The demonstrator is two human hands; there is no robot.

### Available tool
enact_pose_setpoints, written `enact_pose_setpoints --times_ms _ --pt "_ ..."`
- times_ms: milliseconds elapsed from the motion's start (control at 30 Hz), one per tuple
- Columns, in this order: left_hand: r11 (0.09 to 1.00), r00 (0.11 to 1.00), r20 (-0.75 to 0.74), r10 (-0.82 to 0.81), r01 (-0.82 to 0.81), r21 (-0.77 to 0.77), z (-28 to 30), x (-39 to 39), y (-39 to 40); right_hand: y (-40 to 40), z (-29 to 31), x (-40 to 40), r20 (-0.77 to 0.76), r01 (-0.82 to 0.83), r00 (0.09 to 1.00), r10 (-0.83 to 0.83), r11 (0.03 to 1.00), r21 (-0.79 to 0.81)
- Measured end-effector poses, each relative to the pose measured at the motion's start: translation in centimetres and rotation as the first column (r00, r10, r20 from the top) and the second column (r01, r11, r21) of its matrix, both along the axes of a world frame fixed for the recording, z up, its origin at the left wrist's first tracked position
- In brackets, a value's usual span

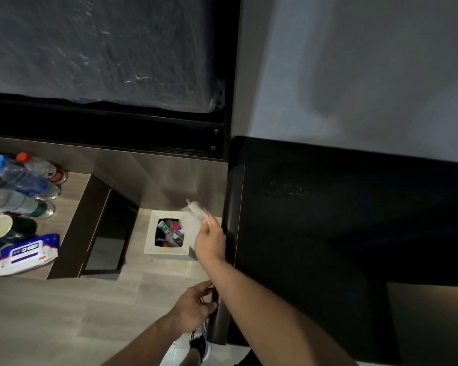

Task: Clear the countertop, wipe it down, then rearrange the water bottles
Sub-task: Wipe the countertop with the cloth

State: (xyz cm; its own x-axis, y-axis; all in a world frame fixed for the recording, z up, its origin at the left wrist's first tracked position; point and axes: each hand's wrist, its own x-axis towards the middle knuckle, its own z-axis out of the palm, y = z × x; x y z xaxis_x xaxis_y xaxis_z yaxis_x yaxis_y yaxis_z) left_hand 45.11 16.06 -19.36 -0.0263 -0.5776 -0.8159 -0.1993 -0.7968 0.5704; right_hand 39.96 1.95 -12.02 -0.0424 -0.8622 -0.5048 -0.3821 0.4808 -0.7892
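From the head camera, the person is looking steeply down along a dark panel (pixel 315 233) that is filling the right half of the view. The right hand (pixel 209 239) is reaching out over the floor, its fingers (pixel 206 220) pinching a crumpled white wipe (pixel 195 210) just above the far right corner of a square white waste bin (pixel 167 232). The bin is standing on the pale wood-look floor (pixel 64 313), tucked against the wall and just left of the dark panel; coloured scraps are showing through its opening.

The left hand (pixel 193 307) is resting nearer the camera against the vertical edge of the dark panel, fingers curled loosely around that edge. A shoe (pixel 200 344) is showing below it at the bottom of the view.

At far left, the desk (pixel 69 196) is carrying the water bottles (pixel 19 178), which are standing together in a cluster with blue and red caps, well apart from both hands. Just nearer than the bottles, a dark mug (pixel 3 228) with a pale inside is standing, and a flat pack of wet wipes (pixel 27 253) is lying at the desk's near edge. A dark cabinet side (pixel 106 228) is dropping from the desk's right end and is standing between the desk and the bin.

Above, across the far side, a large dark screen (pixel 98 54) wrapped in shiny plastic film is hanging over the desk, and a plain grey wall (pixel 368 70) is rising at far right.
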Motion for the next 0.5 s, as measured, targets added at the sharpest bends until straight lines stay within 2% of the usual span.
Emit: enact_pose_setpoints --times_ms 133,233,300,400,500 --pt "0.998 0.998 -0.048 0.044 -0.043 0.036 0.7 -0.1 0.1 -1.8 1.9 -1.9 0.1 -0.017 0.995 0.023 0.998 -0.055" --pt "1.0 1.0 -0.022 -0.002 0.002 0.018 1.0 -0.3 -0.9 -2.8 2.8 -7.8 0.042 0.015 0.999 -0.01 0.993 -0.117" --pt "0.999 0.999 0.0 -0.043 0.043 0.001 1.8 -0.8 -1.9 -3.3 2.8 -13.7 -0.037 0.052 0.998 -0.06 0.983 -0.175" --pt "0.995 0.991 0.096 -0.09 0.094 -0.037 2.6 -1.5 -3.2 -3.6 1.8 -22.3 -0.263 0.074 0.953 -0.148 0.959 -0.273" --pt "0.99 0.979 0.164 -0.121 0.132 -0.059 3.1 -2.0 -3.5 -3.3 0.7 -27.3 -0.41 0.119 0.891 -0.193 0.973 -0.2"
